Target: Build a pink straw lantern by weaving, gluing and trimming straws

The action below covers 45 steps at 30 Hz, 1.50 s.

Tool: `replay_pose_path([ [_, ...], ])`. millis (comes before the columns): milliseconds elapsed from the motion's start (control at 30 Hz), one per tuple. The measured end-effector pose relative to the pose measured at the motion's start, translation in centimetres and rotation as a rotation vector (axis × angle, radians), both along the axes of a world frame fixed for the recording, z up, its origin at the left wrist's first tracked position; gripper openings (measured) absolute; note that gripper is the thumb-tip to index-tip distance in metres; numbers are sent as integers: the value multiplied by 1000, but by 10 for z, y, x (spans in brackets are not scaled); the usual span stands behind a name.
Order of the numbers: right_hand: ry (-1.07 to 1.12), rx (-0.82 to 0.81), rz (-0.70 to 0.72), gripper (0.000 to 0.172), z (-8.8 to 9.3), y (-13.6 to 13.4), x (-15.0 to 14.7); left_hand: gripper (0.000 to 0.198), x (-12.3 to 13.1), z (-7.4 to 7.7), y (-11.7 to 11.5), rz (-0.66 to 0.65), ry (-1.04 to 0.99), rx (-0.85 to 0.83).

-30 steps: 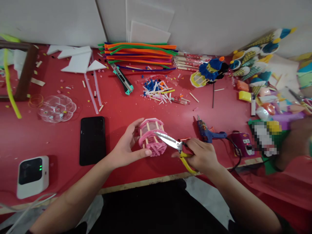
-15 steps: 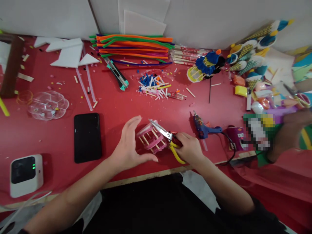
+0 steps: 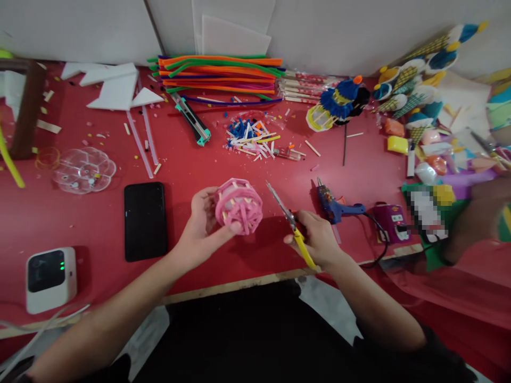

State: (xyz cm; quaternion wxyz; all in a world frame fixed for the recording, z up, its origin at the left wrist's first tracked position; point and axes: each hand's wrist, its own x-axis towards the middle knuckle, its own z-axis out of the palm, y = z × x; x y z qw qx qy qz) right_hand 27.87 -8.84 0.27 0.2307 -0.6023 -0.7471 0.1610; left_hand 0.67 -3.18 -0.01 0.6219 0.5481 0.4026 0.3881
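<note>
A pink round cage-like craft piece (image 3: 239, 205), built of pink fuzzy strips and pale sticks, is gripped in my left hand (image 3: 202, 226). My thumb presses its near side and the fingers wrap round the far left, partly hidden. To the right, my right hand (image 3: 319, 239) holds yellow-handled scissors (image 3: 305, 250), with the blades pointing up and left, apart from the craft piece. Both hands are over the red table (image 3: 191, 159), near its front edge.
A glue gun (image 3: 333, 205) lies right of my right hand, its cord running to a purple box (image 3: 392, 221). A black phone (image 3: 145, 221) lies to the left. Farther back are a cutter (image 3: 191, 119), scraps (image 3: 253, 138) and pipe cleaners (image 3: 219, 74). Another person's arm (image 3: 479, 223) is at right.
My left hand has closed on the craft piece and turned it so its round pink end shows. My right hand has drawn the scissors away to the right.
</note>
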Motion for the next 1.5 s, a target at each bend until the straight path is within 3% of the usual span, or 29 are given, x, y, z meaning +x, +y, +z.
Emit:
replay_pose_path([
  [100,-36,-16,26,52,9,-1,0,51,-3,11,9,21,-131,-192],
  [167,-63,-18,32,52,14,-2,-2,51,-2,13,12,25,-172,-228],
  [467,-186,21,14,52,24,-1,-11,53,-1,-6,8,24,-190,-75],
  [700,-216,51,62,51,32,3,-12,57,-2,-6,9,6,-132,-5],
  [1500,-302,262,32,51,22,-3,-7,59,-3,-10,6,-38,-201,15],
])
